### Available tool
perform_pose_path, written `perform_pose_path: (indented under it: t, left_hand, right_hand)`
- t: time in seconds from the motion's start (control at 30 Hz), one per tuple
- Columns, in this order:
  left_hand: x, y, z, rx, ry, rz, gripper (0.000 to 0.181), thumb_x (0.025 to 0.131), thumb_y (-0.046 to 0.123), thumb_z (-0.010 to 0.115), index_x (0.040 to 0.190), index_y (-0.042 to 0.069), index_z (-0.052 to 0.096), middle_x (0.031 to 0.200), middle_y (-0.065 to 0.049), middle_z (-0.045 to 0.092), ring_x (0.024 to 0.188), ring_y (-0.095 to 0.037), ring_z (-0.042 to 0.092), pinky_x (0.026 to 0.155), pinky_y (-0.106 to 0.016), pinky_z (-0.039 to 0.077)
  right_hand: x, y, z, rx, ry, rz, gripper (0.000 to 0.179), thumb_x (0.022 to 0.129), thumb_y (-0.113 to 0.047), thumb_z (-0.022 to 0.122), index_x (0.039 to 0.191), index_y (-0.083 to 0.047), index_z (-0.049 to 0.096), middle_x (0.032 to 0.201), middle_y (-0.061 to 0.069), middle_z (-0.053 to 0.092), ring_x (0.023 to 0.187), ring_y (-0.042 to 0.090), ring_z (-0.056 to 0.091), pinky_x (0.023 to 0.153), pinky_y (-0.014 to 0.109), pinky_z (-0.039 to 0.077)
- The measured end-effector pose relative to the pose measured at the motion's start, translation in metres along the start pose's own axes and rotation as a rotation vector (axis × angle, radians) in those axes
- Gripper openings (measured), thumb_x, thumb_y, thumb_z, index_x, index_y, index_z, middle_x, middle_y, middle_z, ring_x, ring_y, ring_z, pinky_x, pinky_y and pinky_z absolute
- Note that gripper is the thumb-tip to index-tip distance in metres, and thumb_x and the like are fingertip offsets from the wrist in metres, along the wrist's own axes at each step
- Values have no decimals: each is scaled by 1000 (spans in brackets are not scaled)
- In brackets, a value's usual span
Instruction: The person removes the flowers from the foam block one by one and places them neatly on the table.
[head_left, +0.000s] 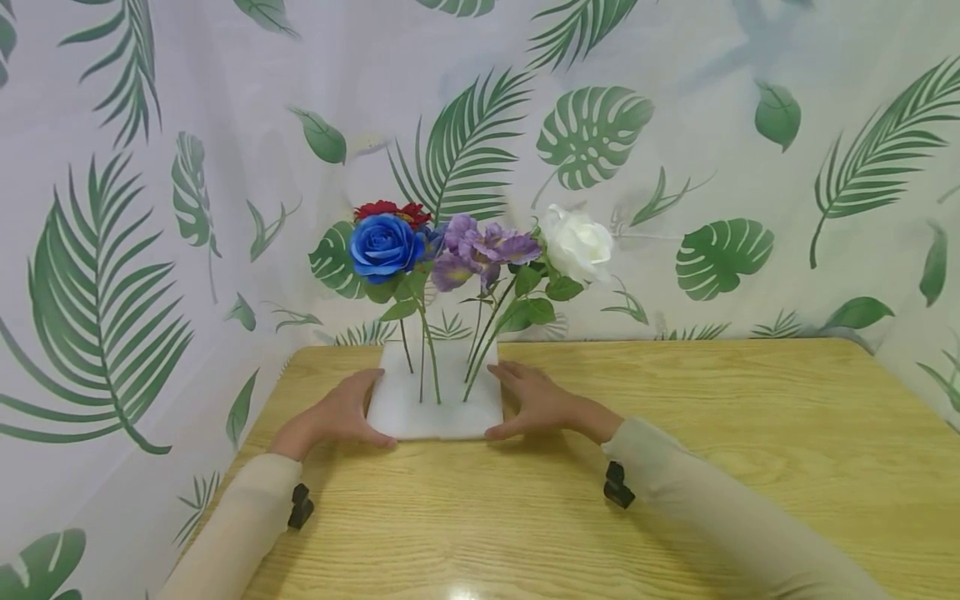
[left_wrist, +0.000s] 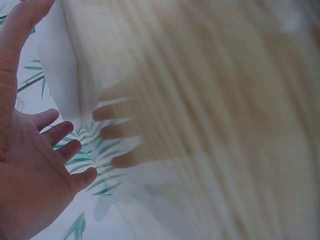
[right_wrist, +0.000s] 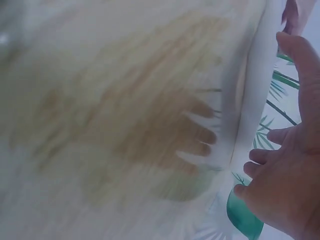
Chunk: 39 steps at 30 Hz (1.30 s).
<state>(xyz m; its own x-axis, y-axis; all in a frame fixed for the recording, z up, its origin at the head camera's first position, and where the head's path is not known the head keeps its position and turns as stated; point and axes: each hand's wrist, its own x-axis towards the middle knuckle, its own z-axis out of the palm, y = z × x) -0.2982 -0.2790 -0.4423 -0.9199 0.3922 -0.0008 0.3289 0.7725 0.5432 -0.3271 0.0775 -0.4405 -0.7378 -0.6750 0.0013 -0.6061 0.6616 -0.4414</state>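
Upright artificial flowers stand in a white foam board [head_left: 405, 421] near the table's back edge. They are a blue rose [head_left: 386, 247], a red flower [head_left: 390, 212] behind it, purple irises [head_left: 487, 248] and a white rose [head_left: 577, 242]. My left hand [head_left: 347, 412] is at the board's left side, thumb by its front corner. At the right side my right hand [head_left: 538, 402] mirrors it, thumb by the other front corner. In the wrist views the left hand [left_wrist: 35, 165] and right hand [right_wrist: 285, 170] have spread, fairly straight fingers beside the board; firm contact cannot be told.
The wooden table [head_left: 465, 525] stretches in front of the board and far to the right. A white leaf-print cloth [head_left: 675, 150] hangs behind and along the left side. Each sleeve carries a black clip [head_left: 618, 486].
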Motion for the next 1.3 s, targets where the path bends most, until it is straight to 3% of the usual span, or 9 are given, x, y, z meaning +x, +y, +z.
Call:
perform_pose_path:
  t: [0.3,0.57,0.83,1.03,1.3]
  left_hand:
    - [3,-1,1,13,-16,-4,120,65,37,95,151,-15,30,155,-34,35,144,-49,36,120,-61,31]
    - [3,12,5,-44,-50,17,118,68,36,93,152,-16,26,157,-36,31,147,-50,31,123,-61,27]
    - [10,25,17,-44,-78,98,115,71,33,92,152,-16,27,156,-34,33,147,-48,32,123,-60,28]
    - [20,39,28,8,-95,176,114,72,37,91,151,-16,29,155,-33,36,146,-45,36,123,-55,31]
    - [35,65,41,26,-131,186,113,73,41,90,154,-11,30,159,-28,35,149,-42,34,124,-51,31]
  right_hand:
    - [-1,-2,4,-27,-14,-15,104,81,-47,80,156,5,30,146,34,45,136,49,45,116,61,35]
    - [-11,2,3,-57,-2,-24,102,80,-48,79,154,5,34,142,35,47,133,50,46,116,61,35]
    - [-38,17,-6,-59,0,-29,100,80,-47,80,152,6,37,142,34,48,132,50,48,113,63,38]
    - [-60,34,-14,-57,18,-38,99,79,-46,82,151,6,38,141,33,49,130,51,50,111,63,41]
    - [-89,53,-25,-41,30,0,100,77,-45,85,150,5,40,143,36,46,131,54,48,109,65,42]
